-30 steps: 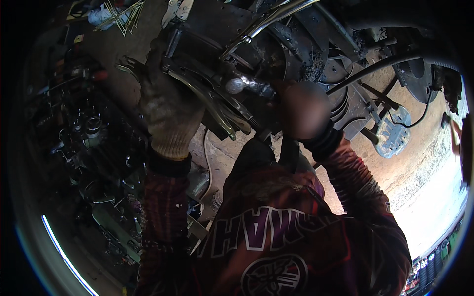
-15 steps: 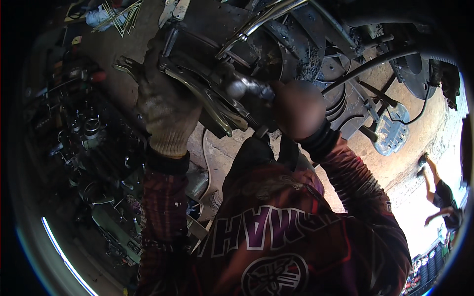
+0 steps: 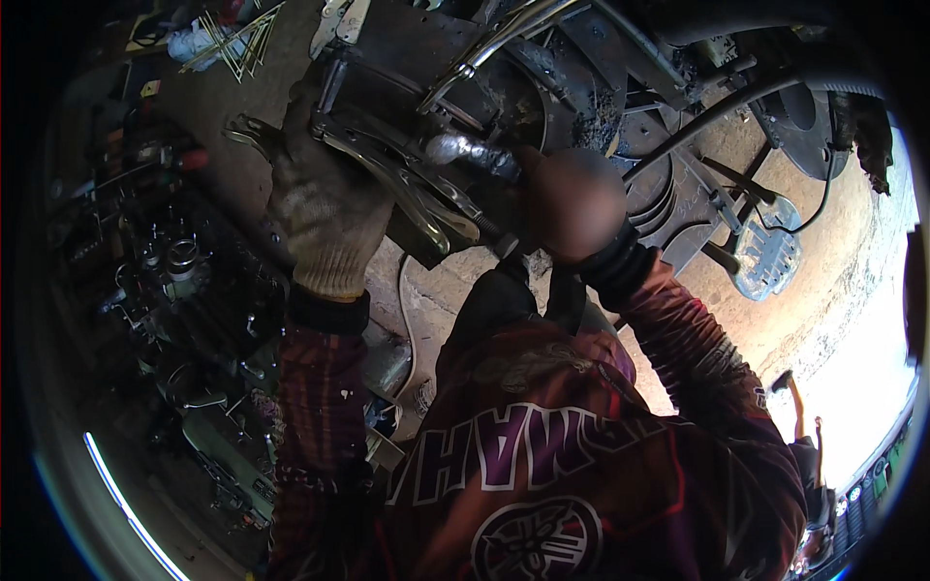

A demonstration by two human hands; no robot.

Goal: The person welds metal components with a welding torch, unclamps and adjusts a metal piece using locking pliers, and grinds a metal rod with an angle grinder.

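Note:
My left hand (image 3: 334,194), in a worn grey work glove, is closed round a pair of locking pliers (image 3: 418,211). Their shiny long handles and screw end stick out on its right, over dark steel pieces. My right hand (image 3: 578,208) is bare and blurred. It is closed on a silver metal tool with a rounded end (image 3: 465,153), which points left toward the pliers. The grip of that tool is hidden in the hand, so its exact kind cannot be made out.
Flat steel plates with curved pieces (image 3: 659,198) lie beyond my right hand, crossed by a thick dark hose (image 3: 727,121). Thin brass-coloured rods (image 3: 242,44) lie far left. Cluttered metal parts (image 3: 184,257) fill the left side. A person (image 3: 809,455) is at the bright right edge.
My right hand and the silver tool have shifted slightly left and up. My left hand stays on the pliers. The person at the right edge has moved lower in the picture.

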